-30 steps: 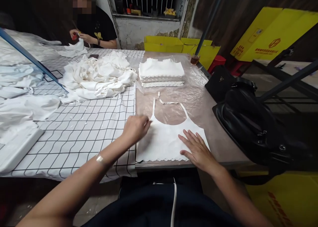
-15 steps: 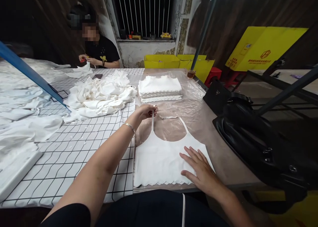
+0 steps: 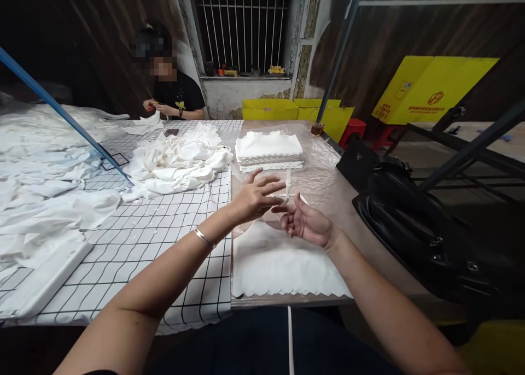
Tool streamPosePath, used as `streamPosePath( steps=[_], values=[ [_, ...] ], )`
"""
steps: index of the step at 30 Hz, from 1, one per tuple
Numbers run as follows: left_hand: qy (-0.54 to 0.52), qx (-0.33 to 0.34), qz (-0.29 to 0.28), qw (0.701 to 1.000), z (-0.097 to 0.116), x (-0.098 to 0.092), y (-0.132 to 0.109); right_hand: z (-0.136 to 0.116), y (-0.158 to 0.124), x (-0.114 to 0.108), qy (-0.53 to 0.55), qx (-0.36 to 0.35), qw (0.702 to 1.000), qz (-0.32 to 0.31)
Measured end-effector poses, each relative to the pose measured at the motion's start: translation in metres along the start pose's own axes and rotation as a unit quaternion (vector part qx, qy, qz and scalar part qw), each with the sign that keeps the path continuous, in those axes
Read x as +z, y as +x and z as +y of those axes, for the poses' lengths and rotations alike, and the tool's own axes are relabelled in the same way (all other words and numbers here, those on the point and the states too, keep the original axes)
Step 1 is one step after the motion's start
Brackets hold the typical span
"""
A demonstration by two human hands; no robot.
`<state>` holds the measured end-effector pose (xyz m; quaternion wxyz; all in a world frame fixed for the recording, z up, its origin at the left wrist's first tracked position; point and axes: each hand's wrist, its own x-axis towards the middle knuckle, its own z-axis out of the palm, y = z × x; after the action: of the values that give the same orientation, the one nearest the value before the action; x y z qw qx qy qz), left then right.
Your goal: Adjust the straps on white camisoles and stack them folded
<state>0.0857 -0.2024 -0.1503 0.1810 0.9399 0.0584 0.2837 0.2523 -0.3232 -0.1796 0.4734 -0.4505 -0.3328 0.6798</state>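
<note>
A white camisole top point(image 3: 287, 265) with a scalloped hem lies flat on the plastic-covered table in front of me. Over its neckline, my left hand point(image 3: 258, 196) reaches in with fingers spread. Its fingertips are beside a thin white strap point(image 3: 288, 185), blurred and standing up. My right hand point(image 3: 307, 222) faces it from the right, palm turned up, thumb raised apart and fingers loosely bent. The two hands almost meet below the strap, and they hide part of the neckline. Whether any finger touches the strap is unclear.
Folded white garments point(image 3: 268, 152) are stacked behind the top. A loose white heap point(image 3: 180, 159) lies on the checked cloth point(image 3: 164, 255) to the left. A black bag point(image 3: 402, 222) rests at the right edge. A co-worker point(image 3: 176, 93) sits at the far left, near a blue pole point(image 3: 61, 112).
My left hand has let its pinch on the strap go and moved right. My right hand has lifted off the top's front and come up to the straps, palm turned up.
</note>
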Motion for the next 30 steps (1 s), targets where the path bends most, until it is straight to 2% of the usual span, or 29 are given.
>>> streamPosePath(
  steps=[3,5,9,15,20,24,26,30],
  values=[
    [0.072,0.06,-0.017,0.995,0.004,0.0,-0.009,0.018,-0.01,0.0,0.015,-0.006,1.0,-0.01],
    [0.073,0.055,0.009,0.996,0.005,0.004,-0.015,0.027,-0.014,0.002,0.018,-0.018,1.0,-0.009],
    [-0.002,-0.02,0.069,0.997,0.004,0.017,-0.022,0.034,-0.014,0.01,0.011,-0.024,0.999,-0.038],
    [-0.203,-0.122,0.095,0.967,0.004,0.022,-0.024,0.029,0.003,0.021,-0.085,-0.159,0.98,0.079],
    [-0.283,-0.167,0.099,0.939,0.006,0.022,-0.021,0.021,0.01,0.022,-0.138,-0.173,0.971,0.092],
    [-0.307,-0.195,0.119,0.924,0.007,0.025,-0.019,0.019,0.011,0.025,-0.13,-0.232,0.955,0.132],
    [-0.307,-0.206,0.126,0.921,0.007,0.027,-0.018,0.019,0.013,0.025,-0.145,-0.227,0.955,0.126],
    [-0.298,-0.219,0.157,0.916,0.001,0.03,-0.013,0.022,0.012,0.024,-0.168,-0.147,0.971,0.087]
  ],
)
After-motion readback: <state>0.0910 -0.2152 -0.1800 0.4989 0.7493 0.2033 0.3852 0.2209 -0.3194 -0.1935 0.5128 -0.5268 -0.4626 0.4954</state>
